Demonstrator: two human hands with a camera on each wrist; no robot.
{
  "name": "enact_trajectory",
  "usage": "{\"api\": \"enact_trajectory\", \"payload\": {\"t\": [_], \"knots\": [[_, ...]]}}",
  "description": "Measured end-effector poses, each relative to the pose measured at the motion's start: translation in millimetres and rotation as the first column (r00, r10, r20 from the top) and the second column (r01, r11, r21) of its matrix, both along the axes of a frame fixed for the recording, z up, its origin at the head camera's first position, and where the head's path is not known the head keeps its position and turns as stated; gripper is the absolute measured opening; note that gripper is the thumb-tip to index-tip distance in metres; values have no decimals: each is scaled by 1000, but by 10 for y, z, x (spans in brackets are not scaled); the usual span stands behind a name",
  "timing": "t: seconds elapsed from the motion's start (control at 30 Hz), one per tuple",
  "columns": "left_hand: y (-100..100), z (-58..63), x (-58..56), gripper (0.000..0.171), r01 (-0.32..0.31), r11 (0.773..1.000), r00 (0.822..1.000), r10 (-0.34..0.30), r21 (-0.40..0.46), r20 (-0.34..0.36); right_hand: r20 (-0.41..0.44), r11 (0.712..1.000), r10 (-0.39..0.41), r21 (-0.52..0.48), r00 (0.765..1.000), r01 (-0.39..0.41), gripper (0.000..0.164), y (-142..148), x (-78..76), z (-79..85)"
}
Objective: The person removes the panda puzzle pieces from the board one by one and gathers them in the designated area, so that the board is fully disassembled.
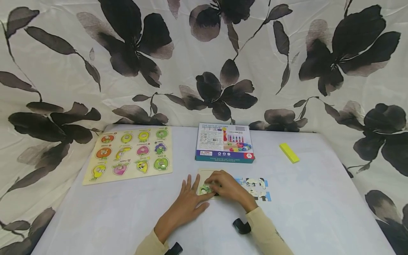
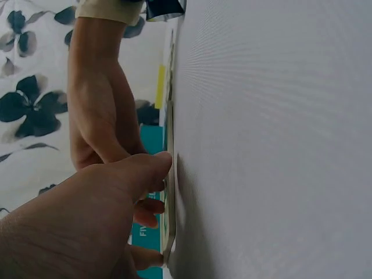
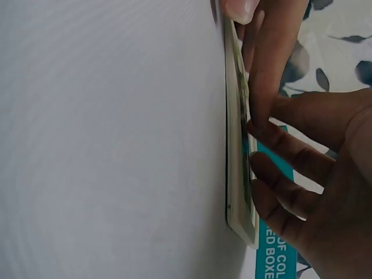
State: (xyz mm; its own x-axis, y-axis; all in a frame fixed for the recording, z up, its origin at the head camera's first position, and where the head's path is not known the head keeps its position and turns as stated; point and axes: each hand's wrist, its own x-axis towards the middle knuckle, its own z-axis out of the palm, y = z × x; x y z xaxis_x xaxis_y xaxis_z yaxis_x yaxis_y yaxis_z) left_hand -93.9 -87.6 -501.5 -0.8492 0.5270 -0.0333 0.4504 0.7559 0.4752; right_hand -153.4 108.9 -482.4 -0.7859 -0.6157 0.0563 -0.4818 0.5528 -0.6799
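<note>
A small jigsaw board [image 1: 202,175] with a pale raised frame lies flat under both hands. Green picture pieces [image 1: 205,190] show in its left part; the hands cover much of the rest. My left hand [image 1: 186,205] lies at the board's near left with fingers spread, its thumb [image 2: 158,165] by the near edge and its index finger reaching across the frame. From the right, my right hand [image 1: 227,186] bends over the board, its fingertips [image 3: 258,165] touching the picture area. Whether they pinch a piece is hidden. Beside this hand lie panda puzzle pieces [image 1: 251,182] with blue edges.
Behind the board stands a flat boxed set [image 1: 224,143] with a teal side. A fruit puzzle board [image 1: 132,145] lies at the back left, and a yellow block [image 1: 289,153] at the back right. White cloth covers the table; a flowered curtain hangs behind.
</note>
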Motion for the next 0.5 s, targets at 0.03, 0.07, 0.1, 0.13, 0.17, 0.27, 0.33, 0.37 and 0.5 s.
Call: {"api": "enact_trajectory", "payload": {"t": [0.03, 0.07, 0.1, 0.13, 0.17, 0.27, 0.33, 0.37, 0.5], "knots": [[2, -3, 0, 40, -2, 1000, 1000, 2, 1, 2, 6, 1000, 3, 6, 1000, -3, 20, -10, -2, -2], [6, -5, -1, 40, -4, 1000, 1000, 4, 3, 5, 10, 1000, 5, 12, 1000, -5, 21, -18, -3, 0], [11, -8, -3, 40, -5, 1000, 1000, 5, 2, 4, 13, 1000, 5, 18, 1000, -5, 21, -25, -1, 3], [18, -7, -4, 40, -6, 1000, 1000, 6, 0, 4, 12, 1000, 4, 23, 1000, -4, 22, -30, 1, 6], [25, -8, -6, 41, -6, 1000, 1000, 6, -4, 1, 13, 1000, 2, 31, 1000, -2, 23, -34, 2, 8], [41, -8, -12, 41, -4, 1000, 1000, 4, -20, -11, 16, 999, -1, 40, 1000, 0, 26, -42, 5, 15], [46, -3, -12, 41, -4, 999, 1000, 3, -34, -16, 15, 999, -1, 42, 1000, 0, 28, -43, 2, 7], [47, -4, -13, 42, -3, 999, 1000, 2, -39, -20, 15, 999, -1, 42, 1000, 0, 29, -44, 0, 5], [46, -1, -10, 42, -6, 999, 1000, 5, -50, -26, 24, 999, -5, 34, 1000, 4, 29, -42, -9, -14]]}}
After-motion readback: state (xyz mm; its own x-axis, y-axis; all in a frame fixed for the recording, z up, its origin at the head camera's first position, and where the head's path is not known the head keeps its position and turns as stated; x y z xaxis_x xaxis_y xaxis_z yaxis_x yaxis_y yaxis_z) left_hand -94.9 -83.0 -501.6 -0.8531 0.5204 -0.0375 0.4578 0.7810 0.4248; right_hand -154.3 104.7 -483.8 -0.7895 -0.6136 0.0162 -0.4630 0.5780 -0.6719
